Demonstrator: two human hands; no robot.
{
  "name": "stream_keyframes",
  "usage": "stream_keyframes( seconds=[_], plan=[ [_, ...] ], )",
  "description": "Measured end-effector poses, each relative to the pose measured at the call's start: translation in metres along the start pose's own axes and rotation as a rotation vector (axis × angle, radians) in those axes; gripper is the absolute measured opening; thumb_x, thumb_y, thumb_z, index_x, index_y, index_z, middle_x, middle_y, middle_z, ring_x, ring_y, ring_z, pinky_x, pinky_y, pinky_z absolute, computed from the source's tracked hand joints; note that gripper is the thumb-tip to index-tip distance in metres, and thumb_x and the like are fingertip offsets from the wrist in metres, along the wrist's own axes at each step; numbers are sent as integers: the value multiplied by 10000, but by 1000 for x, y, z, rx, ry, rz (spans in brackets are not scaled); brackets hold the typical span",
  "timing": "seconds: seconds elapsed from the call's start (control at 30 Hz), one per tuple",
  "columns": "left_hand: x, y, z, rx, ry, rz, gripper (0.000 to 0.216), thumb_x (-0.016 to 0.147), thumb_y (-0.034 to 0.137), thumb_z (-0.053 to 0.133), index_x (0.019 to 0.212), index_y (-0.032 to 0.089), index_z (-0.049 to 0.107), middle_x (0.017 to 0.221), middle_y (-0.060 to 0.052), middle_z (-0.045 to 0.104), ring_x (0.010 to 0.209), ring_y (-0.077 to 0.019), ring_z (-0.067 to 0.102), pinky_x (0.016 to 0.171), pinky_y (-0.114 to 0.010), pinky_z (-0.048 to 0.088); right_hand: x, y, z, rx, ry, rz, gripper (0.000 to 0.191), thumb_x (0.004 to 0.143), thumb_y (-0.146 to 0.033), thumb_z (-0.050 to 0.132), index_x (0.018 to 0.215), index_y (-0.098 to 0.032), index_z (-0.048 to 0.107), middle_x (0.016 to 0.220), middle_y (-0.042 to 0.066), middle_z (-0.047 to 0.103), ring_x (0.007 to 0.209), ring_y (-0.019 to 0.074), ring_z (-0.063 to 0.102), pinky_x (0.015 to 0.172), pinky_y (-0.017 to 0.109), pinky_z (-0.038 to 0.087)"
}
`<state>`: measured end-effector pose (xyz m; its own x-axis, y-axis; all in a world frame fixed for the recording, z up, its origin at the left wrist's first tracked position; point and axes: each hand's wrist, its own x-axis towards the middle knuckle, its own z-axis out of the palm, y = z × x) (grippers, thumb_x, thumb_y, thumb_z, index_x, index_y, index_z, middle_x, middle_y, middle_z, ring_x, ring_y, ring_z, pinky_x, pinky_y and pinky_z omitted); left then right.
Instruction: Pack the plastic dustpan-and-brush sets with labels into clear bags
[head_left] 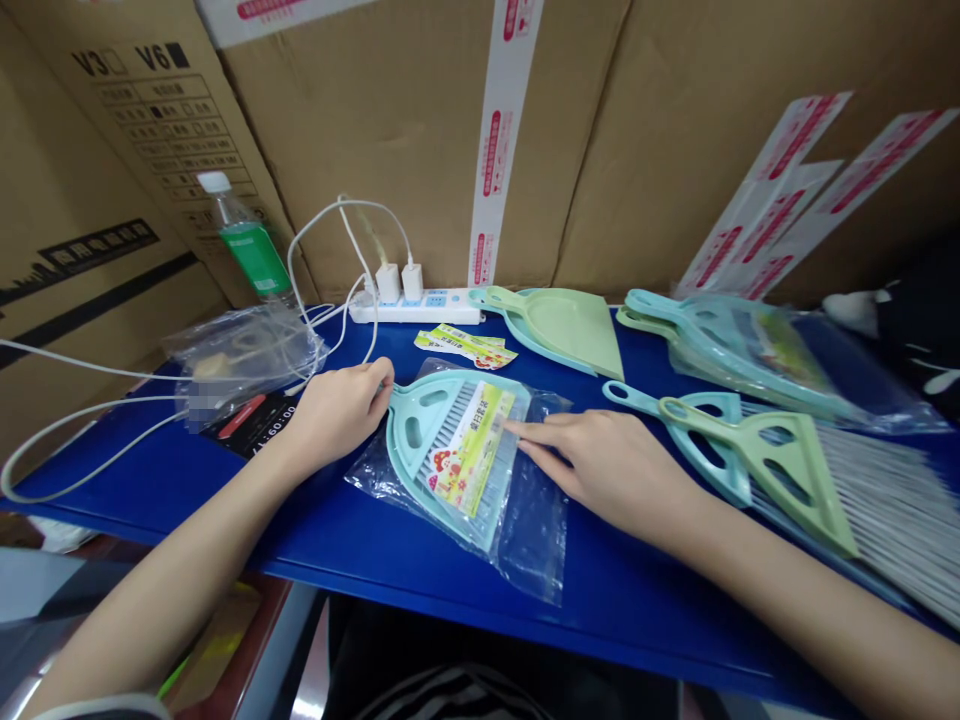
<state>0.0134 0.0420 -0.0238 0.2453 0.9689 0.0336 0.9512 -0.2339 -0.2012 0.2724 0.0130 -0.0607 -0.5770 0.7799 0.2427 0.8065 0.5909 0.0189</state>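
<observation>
The left hand (341,405) is curled nearly closed around the handle end of a light-blue brush-and-dustpan set (405,410), which lies between both hands in a clear plastic bag (536,540) on the blue table (607,590), a printed card (476,445) over its bristles. The right hand (611,460) stretches its index finger to the card's right edge, the other fingers loosely bent and gripping nothing visible, while a green hand brush (778,458) with grey bristles lies beside that forearm
</observation>
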Motion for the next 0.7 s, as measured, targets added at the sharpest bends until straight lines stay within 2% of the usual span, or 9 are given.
stream_keyframes(
  seconds=[0.2,0.33,0.5,0.63,0.7],
  plan=[
    [0,0,-1,14,1,3,225,937,238,331,919,206,553,726,-27,668,685,-224,662,526,-274,337,-1,3,-8,23,55,6,299,934,-222,480,1004,-304,759,838,-1,772,658,168,697,553,267,451],
    [0,-1,-1,19,15,14,230,937,246,326,912,207,551,738,-25,676,661,-211,654,516,-268,332,2,12,-9,16,129,72,270,929,-224,465,929,-240,735,839,32,739,743,191,692,587,274,481],
    [-1,-2,0,23,45,33,245,931,251,317,891,208,554,718,-28,678,640,-210,651,506,-269,341,7,25,3,10,131,126,275,897,-231,456,1092,-172,641,963,110,710,936,269,663,719,371,539],
    [-1,-2,0,10,49,29,243,933,253,321,887,209,556,723,-32,681,641,-215,653,513,-270,357,9,31,8,81,68,156,349,877,-163,398,1147,-163,619,853,89,695,869,261,664,731,395,545],
    [-1,-1,0,-2,40,21,240,934,250,326,886,207,557,749,-40,686,656,-225,659,522,-274,364,9,32,7,107,67,152,361,875,-156,392,1146,-148,630,873,101,688,873,257,663,746,393,544]
  ],
)
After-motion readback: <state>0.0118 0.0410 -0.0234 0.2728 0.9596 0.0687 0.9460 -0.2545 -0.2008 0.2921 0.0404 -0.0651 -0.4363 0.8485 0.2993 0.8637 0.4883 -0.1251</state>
